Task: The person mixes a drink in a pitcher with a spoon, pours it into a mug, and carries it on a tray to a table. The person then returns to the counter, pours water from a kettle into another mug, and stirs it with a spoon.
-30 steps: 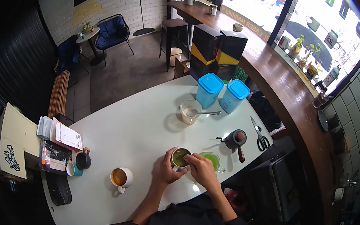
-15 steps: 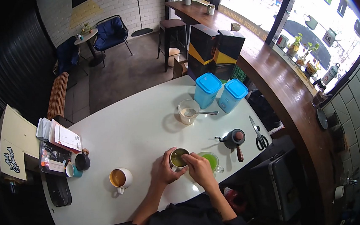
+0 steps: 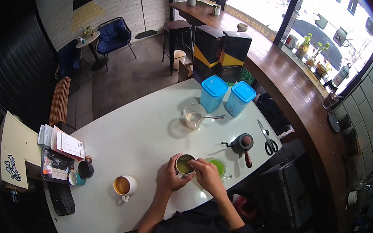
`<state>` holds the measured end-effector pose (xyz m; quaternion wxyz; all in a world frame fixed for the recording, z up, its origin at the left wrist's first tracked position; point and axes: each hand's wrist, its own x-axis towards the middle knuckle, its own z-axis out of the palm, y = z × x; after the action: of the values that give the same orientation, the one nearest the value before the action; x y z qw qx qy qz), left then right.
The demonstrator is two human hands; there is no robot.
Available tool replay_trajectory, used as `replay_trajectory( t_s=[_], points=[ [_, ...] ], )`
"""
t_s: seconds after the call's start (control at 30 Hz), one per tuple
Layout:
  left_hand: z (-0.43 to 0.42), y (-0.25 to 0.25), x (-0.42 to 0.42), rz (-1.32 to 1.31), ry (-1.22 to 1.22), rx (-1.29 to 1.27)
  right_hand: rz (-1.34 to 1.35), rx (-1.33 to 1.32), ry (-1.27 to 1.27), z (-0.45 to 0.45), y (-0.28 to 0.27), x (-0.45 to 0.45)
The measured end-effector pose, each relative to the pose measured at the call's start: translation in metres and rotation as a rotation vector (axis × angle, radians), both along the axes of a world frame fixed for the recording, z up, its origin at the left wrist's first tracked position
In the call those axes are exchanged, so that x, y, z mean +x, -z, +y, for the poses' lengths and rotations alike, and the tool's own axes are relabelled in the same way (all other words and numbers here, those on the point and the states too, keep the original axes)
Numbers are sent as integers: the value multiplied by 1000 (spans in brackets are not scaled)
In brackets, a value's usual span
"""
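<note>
My left hand (image 3: 173, 177) wraps round the side of a small cup (image 3: 185, 176) that holds dark green liquid. My right hand (image 3: 207, 175) is closed in a pinch at the cup's right rim; what its fingers grip is hidden. Just right of it, partly behind the hand, stands a clear glass cup (image 3: 220, 166) of bright green liquid. To the left sits a white mug (image 3: 132, 186) with brown liquid inside. Farther back are a clear plastic tub (image 3: 192, 123) with a spoon (image 3: 212, 117) in it, and a dark gooseneck kettle (image 3: 240, 144) with a wooden handle.
Two blue-lidded containers (image 3: 213, 96) stand at the table's far edge, near tall dark boxes (image 3: 207, 43). Scissors (image 3: 268, 140) lie at the right edge. Papers (image 3: 68, 143), a teal cup (image 3: 75, 178) and a black case (image 3: 60, 198) occupy the left end.
The view has shifted very slightly. My right fingers have moved a little at the cup's rim; my left hand still holds the cup in the same place.
</note>
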<state>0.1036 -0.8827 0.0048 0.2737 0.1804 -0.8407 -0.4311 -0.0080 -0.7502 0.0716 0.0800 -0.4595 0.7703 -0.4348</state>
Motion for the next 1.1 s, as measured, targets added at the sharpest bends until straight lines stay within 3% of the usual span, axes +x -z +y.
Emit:
replay_trajectory(
  t_s=[0.17, 0.47, 0.77, 0.97, 1.1],
  points=[
    [1, -1, 1, -39, -4, 37, -25, -1, -112, 10, -8, -2],
    [0, 6, 1, -30, 7, 19, 40, 0, 99, 2, -4, -5],
    [1, 8, 0, 27, 25, 68, -14, 26, -111, 12, -10, -6],
    [-1, 11, 0, 22, 21, 42, 49, 34, 117, 6, -10, -9],
    [0, 3, 1, -17, 22, 78, 8, 4, 52, 1, -5, -3]
  ],
)
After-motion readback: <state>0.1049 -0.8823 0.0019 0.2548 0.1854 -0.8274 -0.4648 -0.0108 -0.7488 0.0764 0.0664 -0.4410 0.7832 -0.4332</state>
